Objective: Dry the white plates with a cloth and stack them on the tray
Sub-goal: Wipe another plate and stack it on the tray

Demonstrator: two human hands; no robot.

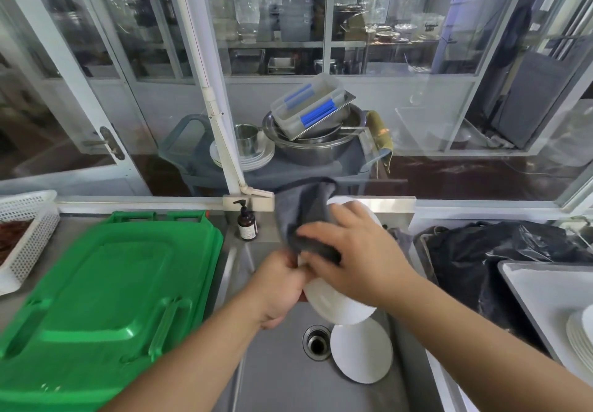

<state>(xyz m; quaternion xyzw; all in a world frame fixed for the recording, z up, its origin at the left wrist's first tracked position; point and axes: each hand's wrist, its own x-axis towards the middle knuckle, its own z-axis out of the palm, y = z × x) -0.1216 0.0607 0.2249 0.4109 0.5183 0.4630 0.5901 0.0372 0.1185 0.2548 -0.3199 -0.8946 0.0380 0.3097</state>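
The right hand [356,260] lies spread across the face of a round white ceramic plate [340,302], its fingers fairly straight and pressing a bunched grey microfibre cloth [305,219] against the upper part of the dish. The left hand [282,283] is curled round the plate's left rim, pinching it between thumb and fingers; it seems to catch a fold of the cloth there too, though that is hard to tell. The plate is held tilted on edge above the stainless steel sink basin [272,373], clear of the bottom.

To do this wiping well, the person would likely keep the left grip firm on the rim, since a wet glazed plate slips easily, and turn the plate bit by bit so that the cloth reaches the whole face, the rim and then the back. Pressing with flat fingers through the cloth spreads the contact better than fingertips alone. The loose end of the cloth hanging over the top edge could be gathered in so it does not drag.

A second white plate [362,350] leans in the sink beside the drain [317,342], apparently waiting its turn. At the right, a stack of white plates [579,344] sits on a pale rectangular tray [539,283], where this one should go once dry. A green plastic bin lid [109,289] lies on the left
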